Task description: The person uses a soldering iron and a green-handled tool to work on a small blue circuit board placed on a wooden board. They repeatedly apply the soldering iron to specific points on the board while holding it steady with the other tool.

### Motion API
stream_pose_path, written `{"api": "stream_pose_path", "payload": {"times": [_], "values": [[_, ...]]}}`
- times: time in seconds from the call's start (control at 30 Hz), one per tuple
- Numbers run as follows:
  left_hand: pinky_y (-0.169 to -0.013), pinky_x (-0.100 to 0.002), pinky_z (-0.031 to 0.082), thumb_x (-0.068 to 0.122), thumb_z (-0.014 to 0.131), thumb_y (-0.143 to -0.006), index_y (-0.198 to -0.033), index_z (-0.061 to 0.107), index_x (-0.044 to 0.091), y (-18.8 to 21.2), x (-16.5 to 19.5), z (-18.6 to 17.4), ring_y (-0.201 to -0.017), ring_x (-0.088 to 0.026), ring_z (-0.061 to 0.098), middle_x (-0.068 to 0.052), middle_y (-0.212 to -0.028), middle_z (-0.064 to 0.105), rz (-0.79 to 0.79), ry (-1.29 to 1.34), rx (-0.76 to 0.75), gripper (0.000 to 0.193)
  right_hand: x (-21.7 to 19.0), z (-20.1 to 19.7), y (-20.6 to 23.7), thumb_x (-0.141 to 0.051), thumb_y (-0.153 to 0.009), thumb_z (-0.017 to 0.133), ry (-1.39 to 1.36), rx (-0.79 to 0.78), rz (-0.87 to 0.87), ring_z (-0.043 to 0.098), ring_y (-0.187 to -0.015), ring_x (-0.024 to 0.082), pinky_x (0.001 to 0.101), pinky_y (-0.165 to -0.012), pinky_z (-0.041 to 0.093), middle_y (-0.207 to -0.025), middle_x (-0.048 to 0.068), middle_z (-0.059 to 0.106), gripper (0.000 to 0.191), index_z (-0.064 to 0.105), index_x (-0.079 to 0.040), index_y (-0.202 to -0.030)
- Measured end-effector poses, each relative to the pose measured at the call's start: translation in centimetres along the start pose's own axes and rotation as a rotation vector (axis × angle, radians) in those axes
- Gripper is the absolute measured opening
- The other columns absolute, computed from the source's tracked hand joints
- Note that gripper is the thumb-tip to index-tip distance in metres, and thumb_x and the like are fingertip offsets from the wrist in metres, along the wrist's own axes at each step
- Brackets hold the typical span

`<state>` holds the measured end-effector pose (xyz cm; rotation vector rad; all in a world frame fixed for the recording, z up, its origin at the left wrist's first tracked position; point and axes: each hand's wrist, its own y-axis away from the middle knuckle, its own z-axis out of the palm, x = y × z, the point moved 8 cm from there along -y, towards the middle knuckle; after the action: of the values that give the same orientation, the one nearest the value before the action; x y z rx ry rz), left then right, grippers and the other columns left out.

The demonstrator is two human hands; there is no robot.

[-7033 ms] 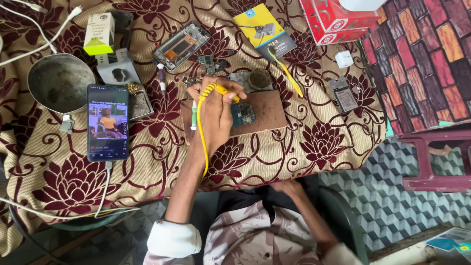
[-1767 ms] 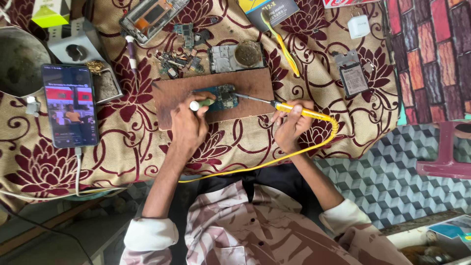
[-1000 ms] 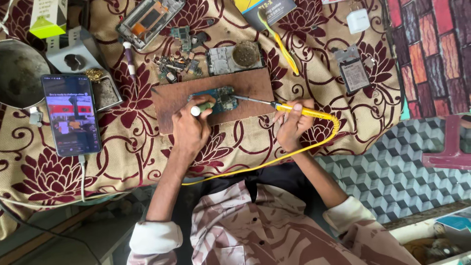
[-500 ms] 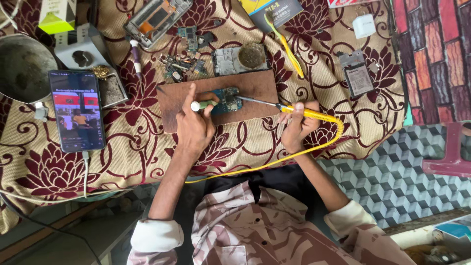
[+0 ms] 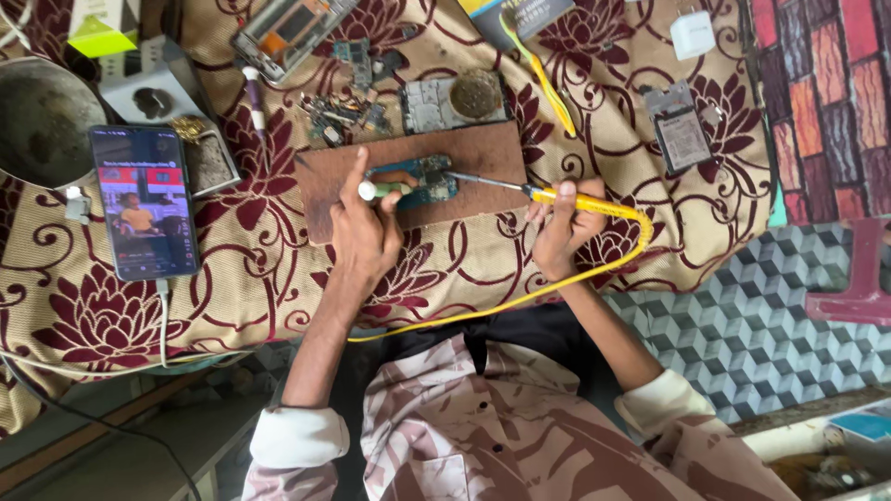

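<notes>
A small green circuit board (image 5: 419,183) lies on a brown wooden board (image 5: 483,153) on the patterned tablecloth. My left hand (image 5: 367,237) rests on the wooden board's near edge and pinches a thin white-tipped stick (image 5: 371,191) against the circuit board. My right hand (image 5: 560,227) grips a yellow soldering iron (image 5: 585,201). Its metal tip (image 5: 478,181) points left and touches the circuit board's right end. The iron's yellow cable (image 5: 520,297) loops down toward my lap.
A phone (image 5: 144,202) playing a video lies at the left, plugged into a cable. A metal bowl (image 5: 37,121) sits beyond it. Phone parts (image 5: 348,107), an opened handset frame (image 5: 288,32), a round tin (image 5: 475,93), a battery (image 5: 680,130) and a white charger (image 5: 691,35) lie further back.
Seven seconds ago my left hand alone held the yellow iron over the board. Now my right hand holds it and my left holds the stick; both hands have barely moved in the last second.
</notes>
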<state>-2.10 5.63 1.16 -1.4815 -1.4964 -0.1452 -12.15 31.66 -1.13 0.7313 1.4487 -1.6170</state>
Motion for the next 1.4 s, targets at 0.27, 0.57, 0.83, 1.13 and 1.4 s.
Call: {"api": "stream_pose_path", "payload": {"times": [0.27,0.57,0.83,1.13,1.4], "values": [[-0.07,-0.032,0.06,0.01,0.055,-0.114,-0.161,0.005,0.002,-0.3,0.5,-0.5,-0.087,-0.024,0.078,-0.008,-0.113,0.077,0.035,0.047,0.033,0.069,0.4,0.3,-0.2,-0.02,-0.112,0.053,-0.022,-0.002,-0.039,0.051,-0.053,0.011,0.0287,-0.05,0.051,-0.07,0.006,0.052,0.026,0.043,-0.004,-0.093],[-0.068,-0.033,0.059,0.009,0.055,-0.112,-0.157,0.0,-0.01,-0.1,-0.7,-0.2,-0.08,-0.023,0.076,-0.005,-0.113,0.077,-0.098,0.056,-0.038,0.074,0.5,0.5,0.2,-0.019,-0.113,0.052,-0.074,0.018,0.021,0.052,-0.057,0.013,0.0298,-0.054,0.05,-0.074,0.008,0.053,0.025,0.043,-0.004,-0.095],[-0.064,-0.035,0.054,0.008,0.054,-0.11,-0.156,0.01,-0.007,-0.1,-0.6,0.0,-0.076,-0.022,0.073,-0.005,-0.113,0.077,0.002,-0.033,-0.024,0.065,0.5,0.3,0.3,-0.023,-0.112,0.051,-0.095,0.063,-0.026,0.054,-0.058,0.014,0.0298,-0.054,0.05,-0.076,0.009,0.055,0.025,0.045,-0.002,-0.099],[-0.071,-0.034,0.057,0.011,0.056,-0.11,-0.156,0.018,-0.003,0.0,-0.4,0.0,-0.087,-0.023,0.075,-0.006,-0.113,0.076,0.036,-0.027,-0.005,0.061,0.2,0.9,0.7,-0.017,-0.112,0.05,-0.051,-0.045,-0.101,0.055,-0.06,0.013,0.029,-0.057,0.052,-0.075,0.009,0.056,0.02,0.044,-0.002,-0.1],[-0.069,-0.033,0.058,0.011,0.057,-0.111,-0.155,0.021,-0.002,0.0,-0.1,0.0,-0.086,-0.022,0.075,-0.006,-0.113,0.076,0.07,-0.018,-0.013,0.058,0.3,1.0,0.7,-0.015,-0.112,0.051,-0.049,-0.06,-0.105,0.053,-0.059,0.012,0.0308,-0.056,0.054,-0.074,0.009,0.054,0.02,0.045,-0.003,-0.098]]}}
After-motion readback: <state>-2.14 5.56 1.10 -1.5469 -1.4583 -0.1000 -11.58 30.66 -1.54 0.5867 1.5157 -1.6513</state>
